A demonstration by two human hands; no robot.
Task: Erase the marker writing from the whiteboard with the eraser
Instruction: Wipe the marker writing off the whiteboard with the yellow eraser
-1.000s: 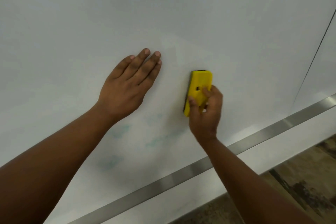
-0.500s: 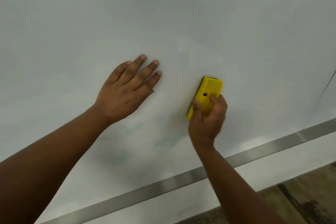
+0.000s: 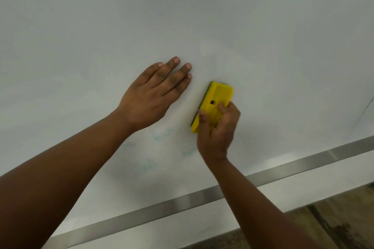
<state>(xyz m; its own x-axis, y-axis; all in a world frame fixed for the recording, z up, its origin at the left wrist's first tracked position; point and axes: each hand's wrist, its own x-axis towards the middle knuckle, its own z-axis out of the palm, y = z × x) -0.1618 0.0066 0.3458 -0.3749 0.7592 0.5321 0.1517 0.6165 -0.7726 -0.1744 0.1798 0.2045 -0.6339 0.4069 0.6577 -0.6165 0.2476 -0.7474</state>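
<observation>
A white whiteboard (image 3: 182,16) fills most of the view. My right hand (image 3: 217,131) grips a yellow eraser (image 3: 216,99) with a dark felt side pressed flat against the board. My left hand (image 3: 153,97) lies flat on the board just left of the eraser, fingers extended and close together, holding nothing. Faint teal marker smudges (image 3: 162,134) remain on the board below my left hand, with more smudges (image 3: 148,166) lower down and another smudge (image 3: 189,150) beside my right wrist.
A metal strip (image 3: 303,164) runs along the board's lower edge, with a white ledge (image 3: 283,198) below it. Brown mottled floor (image 3: 344,218) shows at the bottom right. A thin dark seam (image 3: 367,107) marks the board's right side.
The view has shifted, so the board's right seam and floor sit further out of frame. My right hand and the eraser stay beside my left hand, the eraser tilting slightly more to the right.
</observation>
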